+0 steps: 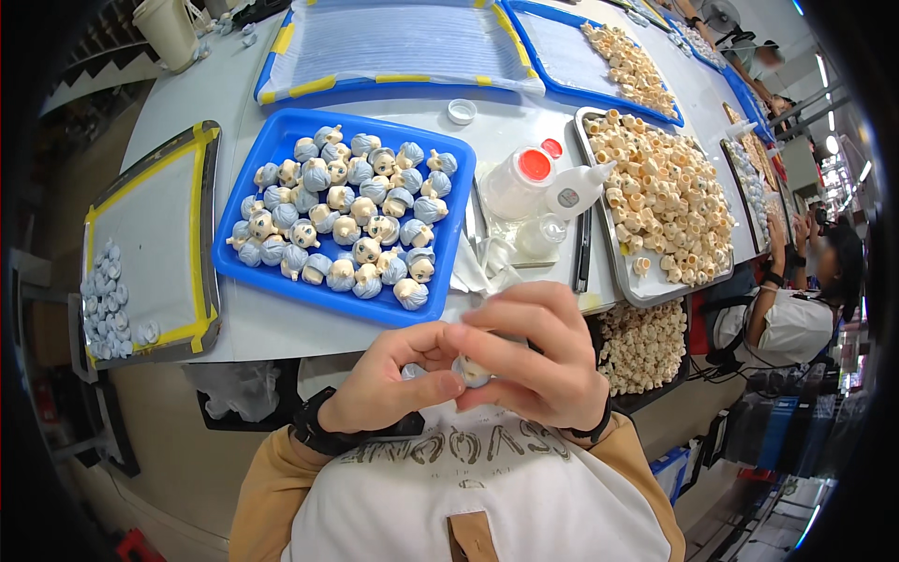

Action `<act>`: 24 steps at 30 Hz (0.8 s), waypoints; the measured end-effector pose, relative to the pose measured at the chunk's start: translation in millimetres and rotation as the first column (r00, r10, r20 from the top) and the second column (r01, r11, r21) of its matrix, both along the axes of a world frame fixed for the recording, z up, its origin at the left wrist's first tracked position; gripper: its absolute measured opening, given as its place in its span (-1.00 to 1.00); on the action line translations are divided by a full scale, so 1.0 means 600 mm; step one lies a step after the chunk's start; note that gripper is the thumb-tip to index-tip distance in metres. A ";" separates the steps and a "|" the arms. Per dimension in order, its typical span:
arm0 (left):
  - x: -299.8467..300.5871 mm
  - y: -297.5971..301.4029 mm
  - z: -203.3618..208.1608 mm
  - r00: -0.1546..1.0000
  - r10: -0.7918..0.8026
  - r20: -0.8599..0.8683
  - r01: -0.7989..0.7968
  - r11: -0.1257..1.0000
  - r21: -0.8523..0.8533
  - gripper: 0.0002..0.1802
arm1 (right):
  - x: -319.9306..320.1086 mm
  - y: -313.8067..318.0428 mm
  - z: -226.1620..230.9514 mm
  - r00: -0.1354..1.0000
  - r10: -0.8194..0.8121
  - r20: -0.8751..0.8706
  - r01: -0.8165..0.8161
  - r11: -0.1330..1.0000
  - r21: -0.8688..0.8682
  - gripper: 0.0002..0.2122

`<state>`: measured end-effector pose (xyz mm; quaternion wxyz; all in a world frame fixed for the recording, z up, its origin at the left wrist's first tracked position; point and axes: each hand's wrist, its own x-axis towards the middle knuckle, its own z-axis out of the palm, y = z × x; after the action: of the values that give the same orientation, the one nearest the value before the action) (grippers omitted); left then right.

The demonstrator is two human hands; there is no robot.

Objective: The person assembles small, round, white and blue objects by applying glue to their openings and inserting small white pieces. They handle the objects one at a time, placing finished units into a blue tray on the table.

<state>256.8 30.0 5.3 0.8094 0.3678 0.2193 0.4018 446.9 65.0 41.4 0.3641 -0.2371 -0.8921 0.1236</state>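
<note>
Close to my chest, in front of the table edge, both my hands meet around a small doll head [471, 371] with grey-blue hair and a pale face. My left hand [398, 370] pinches it from the left with thumb and fingers. Curled over its top and right side are the fingers of my right hand [538, 361], which hide much of it. Just beyond my hands, a blue tray [328, 304] holds many similar doll heads with blue hair, lying at various angles.
Right of the blue tray stand a clear jar with a red lid [535, 165], a squeeze bottle [576, 192] and tissue. A metal tray [640, 298] holds pale hollow parts. At left, a yellow-taped tray [201, 272] carries grey-blue pieces. A person [796, 304] works at far right.
</note>
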 end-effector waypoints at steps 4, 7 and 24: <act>-0.007 0.001 -0.017 0.988 0.151 0.044 -0.151 0.988 -0.001 -0.63 | 0.013 -0.004 0.004 0.988 -0.092 -0.127 0.064 0.977 -0.204 -0.27; -0.005 0.017 0.003 0.873 0.412 0.261 -0.339 0.897 -0.282 -0.51 | 0.055 0.001 0.003 0.971 -0.209 -0.113 0.183 0.961 -0.208 -0.28; -0.008 0.007 0.037 0.904 0.154 0.400 -0.087 0.980 -0.180 -0.77 | 0.199 0.024 -0.016 0.506 -0.861 -0.052 0.818 0.498 -0.288 -0.79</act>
<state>251.8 34.3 27.8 0.8375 0.1953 0.0975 0.5009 566.2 79.5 31.8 0.4313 -0.6689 -0.6032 0.0523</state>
